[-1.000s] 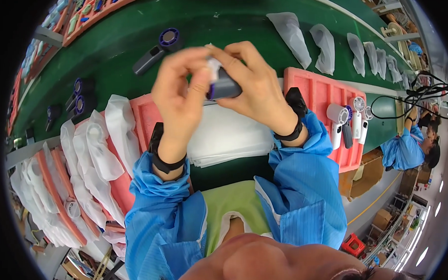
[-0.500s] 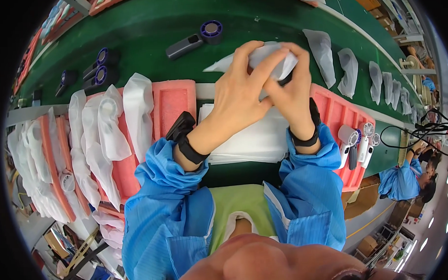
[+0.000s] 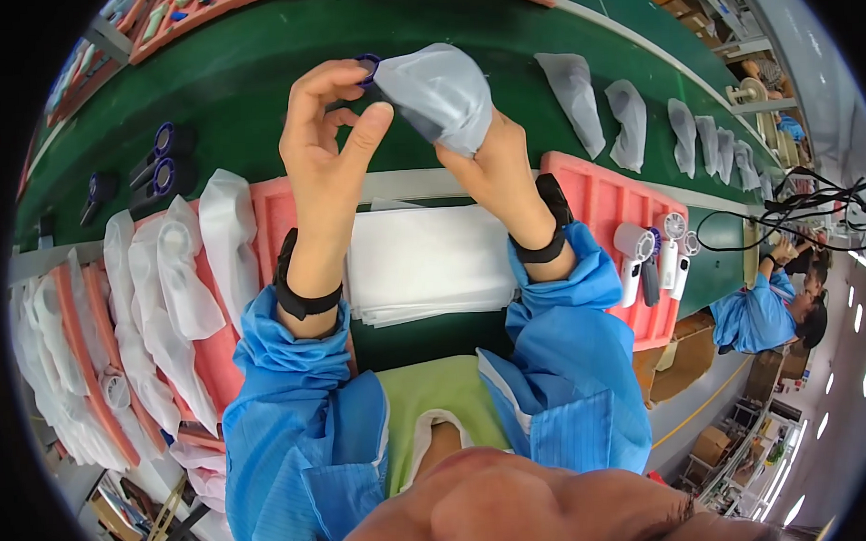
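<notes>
My right hand (image 3: 494,154) grips a translucent white bag (image 3: 443,91) at its lower right side, raised over the green bench. The bag is bulged and its left side looks darker; I cannot tell whether anything is inside. My left hand (image 3: 328,122) is just left of it, with fingers and thumb curled about a dark handheld fan. Only the fan's purple ring (image 3: 368,67) shows clearly by the fingertips; fingers and bag hide most of the rest. Below and between my wrists lies a stack of flat white bags (image 3: 428,263).
Several bagged fans (image 3: 224,235) rest on pink trays at left. Other dark fans (image 3: 162,170) lie behind them. A row of filled bags (image 3: 572,99) runs along the right. A pink tray (image 3: 583,203) holds white fans (image 3: 633,249). Black cables (image 3: 803,215) hang at far right, near a co-worker (image 3: 763,307).
My left hand has left the bag and moved left to the dark fan on the bench. My right hand keeps the bag, now more upright. The whole view has shifted slightly.
</notes>
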Demonstrator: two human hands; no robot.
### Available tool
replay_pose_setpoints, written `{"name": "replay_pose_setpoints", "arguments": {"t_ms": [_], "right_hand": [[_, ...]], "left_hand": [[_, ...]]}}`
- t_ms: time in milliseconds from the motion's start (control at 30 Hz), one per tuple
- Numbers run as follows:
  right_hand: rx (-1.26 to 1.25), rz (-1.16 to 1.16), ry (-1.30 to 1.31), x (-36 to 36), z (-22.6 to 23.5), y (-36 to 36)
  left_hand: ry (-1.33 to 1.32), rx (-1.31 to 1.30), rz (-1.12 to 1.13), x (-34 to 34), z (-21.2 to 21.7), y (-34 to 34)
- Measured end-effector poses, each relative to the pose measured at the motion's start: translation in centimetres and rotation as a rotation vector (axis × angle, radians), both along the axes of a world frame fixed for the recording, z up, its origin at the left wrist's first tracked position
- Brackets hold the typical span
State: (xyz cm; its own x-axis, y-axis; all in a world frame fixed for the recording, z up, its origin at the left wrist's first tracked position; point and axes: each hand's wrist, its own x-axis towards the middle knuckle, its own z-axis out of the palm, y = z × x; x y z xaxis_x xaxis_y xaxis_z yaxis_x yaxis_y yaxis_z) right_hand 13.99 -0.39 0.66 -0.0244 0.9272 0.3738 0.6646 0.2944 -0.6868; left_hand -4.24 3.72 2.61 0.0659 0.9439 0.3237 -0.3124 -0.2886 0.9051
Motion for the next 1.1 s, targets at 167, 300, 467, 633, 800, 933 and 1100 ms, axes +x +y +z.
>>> {"name": "replay_pose_setpoints", "arguments": {"t_ms": [167, 300, 467, 633, 800, 933, 1100], "right_hand": [[0.097, -0.103, -0.211, -1.4, 0.6, -0.4], [0.050, -0.102, -0.174, -1.7, 0.6, -0.9], [-0.155, 0.142, 0.315, -0.9, 1.3, -1.5], [-0.387, 0.118, 0.048, 3.2, -1.1, 0.3], [-0.430, -0.519, -0.509, 8.5, -8.3, 4.2], [-0.051, -0.488, -0.582, 5.4, -6.2, 4.1], [-0.117, -0.020, 0.021, 2.3, -8.4, 10.3]], "left_hand": [[0.089, 0.251, 0.065, 1.6, -0.5, -1.3], [0.323, 0.504, 0.162, 1.5, -0.2, -1.6], [0.423, 0.447, 0.316, -0.5, -0.5, -0.5], [0.558, 0.382, 0.329, -0.1, -1.3, 0.4], [0.979, 0.390, -0.379, 4.2, -3.2, -4.1], [1.083, 0.408, -0.508, 5.5, -7.1, -7.9], [1.097, 0.531, -0.505, 6.6, -7.9, -8.8]]}}
